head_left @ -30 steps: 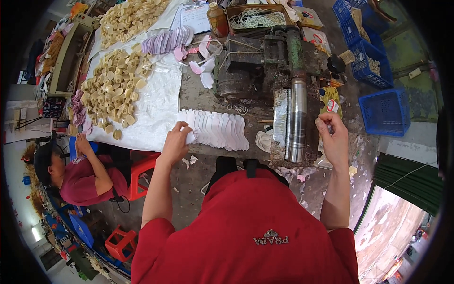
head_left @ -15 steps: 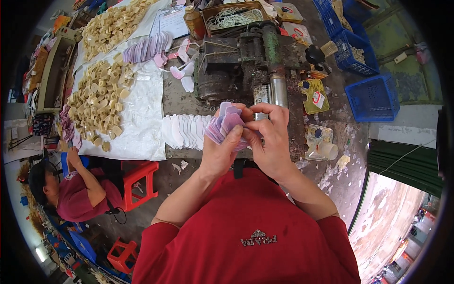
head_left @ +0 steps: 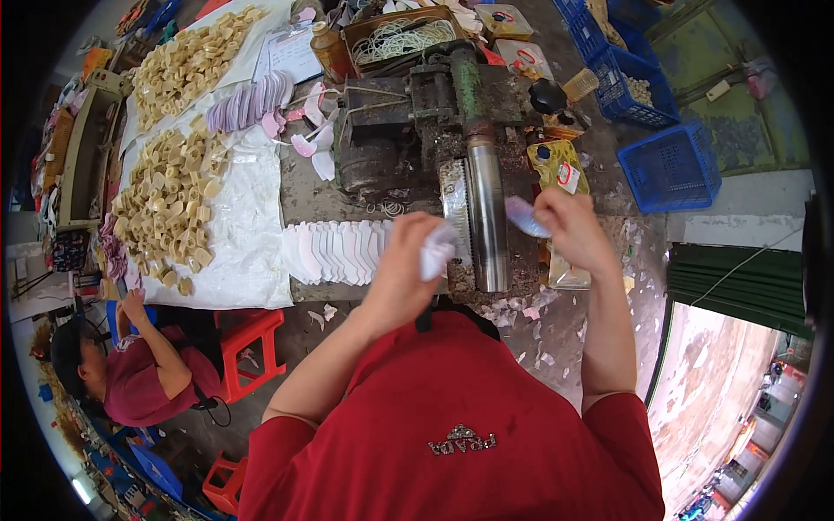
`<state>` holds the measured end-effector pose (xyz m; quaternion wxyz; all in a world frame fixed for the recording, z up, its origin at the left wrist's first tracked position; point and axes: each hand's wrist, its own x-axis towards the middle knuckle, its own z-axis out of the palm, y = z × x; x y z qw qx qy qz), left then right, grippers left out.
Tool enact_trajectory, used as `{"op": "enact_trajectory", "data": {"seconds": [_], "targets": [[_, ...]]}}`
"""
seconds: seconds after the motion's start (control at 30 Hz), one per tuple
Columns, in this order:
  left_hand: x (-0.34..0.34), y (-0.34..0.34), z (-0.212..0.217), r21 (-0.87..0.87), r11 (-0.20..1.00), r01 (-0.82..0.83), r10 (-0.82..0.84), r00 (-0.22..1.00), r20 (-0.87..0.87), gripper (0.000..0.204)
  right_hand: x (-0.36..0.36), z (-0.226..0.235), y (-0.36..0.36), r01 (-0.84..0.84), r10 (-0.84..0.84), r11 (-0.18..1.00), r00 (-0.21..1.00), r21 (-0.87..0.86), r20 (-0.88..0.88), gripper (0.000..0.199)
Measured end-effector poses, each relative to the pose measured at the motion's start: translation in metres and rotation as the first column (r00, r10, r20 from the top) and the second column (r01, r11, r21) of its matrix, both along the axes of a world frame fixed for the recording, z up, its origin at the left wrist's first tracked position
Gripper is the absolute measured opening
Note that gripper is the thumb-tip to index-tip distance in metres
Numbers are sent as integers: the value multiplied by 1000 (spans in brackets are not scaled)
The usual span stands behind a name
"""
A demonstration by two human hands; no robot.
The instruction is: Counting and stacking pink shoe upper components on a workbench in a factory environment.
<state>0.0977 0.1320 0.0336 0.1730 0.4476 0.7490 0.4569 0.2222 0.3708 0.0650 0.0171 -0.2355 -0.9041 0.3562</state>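
My left hand is closed round a pale, whitish-lilac bundle of thin pieces, just right of a row of white and pink curved pieces lying overlapped on the table. On the far side of a steel cylinder, my right hand pinches a lilac shaped piece or small stack, slightly blurred. The cylinder belongs to a dark, greasy machine with a green arm, and it lies between my hands. How many pieces each hand has cannot be made out.
Heaps of beige blocks cover white sheeting at left, beside a lilac stack. A brown bottle and a tray of white cord stand behind. Blue crates are at right. A person sits at left.
My hands were together over one fanned lilac stack; now they are apart. The right has moved right past the cylinder with a lilac piece, while the left keeps the pale bundle.
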Motion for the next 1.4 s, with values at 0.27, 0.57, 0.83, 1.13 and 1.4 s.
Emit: {"op": "enact_trajectory", "data": {"seconds": [0.27,0.57,0.83,1.13,1.4], "targets": [[3,3,7,-27,1000,0,4,988,152,39,-10,-12,-21,123,-108,992,960,42,-257,10],[-86,-133,-63,-257,870,-421,318,877,-361,36,-5,-14,-26,196,-182,980,940,21,-287,14],[-85,-145,-50,-615,768,-180,76,978,-192,36,-15,4,-44,167,-210,975,910,-147,-357,12],[-19,-25,18,382,899,-214,-209,558,803,38,-55,10,-129,-139,154,988,834,69,-530,14],[9,1,25,428,808,-405,-218,470,855,43,-51,1,-123,-9,66,995,814,102,-577,14]]}}
